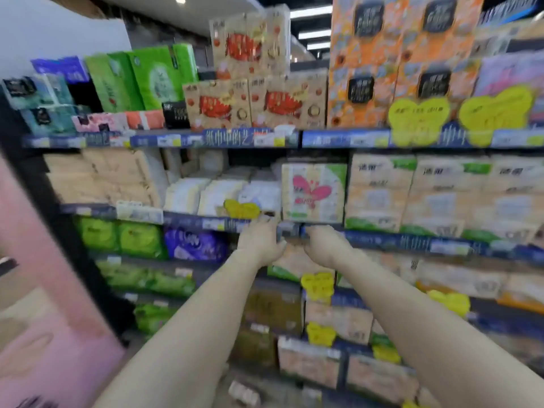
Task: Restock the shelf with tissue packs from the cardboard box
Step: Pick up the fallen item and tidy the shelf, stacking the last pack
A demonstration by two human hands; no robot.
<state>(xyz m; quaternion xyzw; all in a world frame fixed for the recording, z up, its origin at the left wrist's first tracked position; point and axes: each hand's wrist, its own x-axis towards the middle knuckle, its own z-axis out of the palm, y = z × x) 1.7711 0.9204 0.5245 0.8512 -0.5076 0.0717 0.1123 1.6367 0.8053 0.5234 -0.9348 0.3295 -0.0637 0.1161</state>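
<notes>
The view is blurred by motion. A tissue pack with a pink butterfly print stands on the middle shelf. Both my arms reach to that shelf's front rail just below the pack. My left hand curls its fingers round a small grey shelf-edge tag on the rail. My right hand is fisted against the rail just right of the tag; the blur hides whether it grips anything. No cardboard box is in view.
Pale tissue packs fill the shelf to the right, white soft packs to the left. Boxed packs stand on the top shelf; green and purple packs lie below. Yellow heart tags hang from rails. A pink panel borders the left.
</notes>
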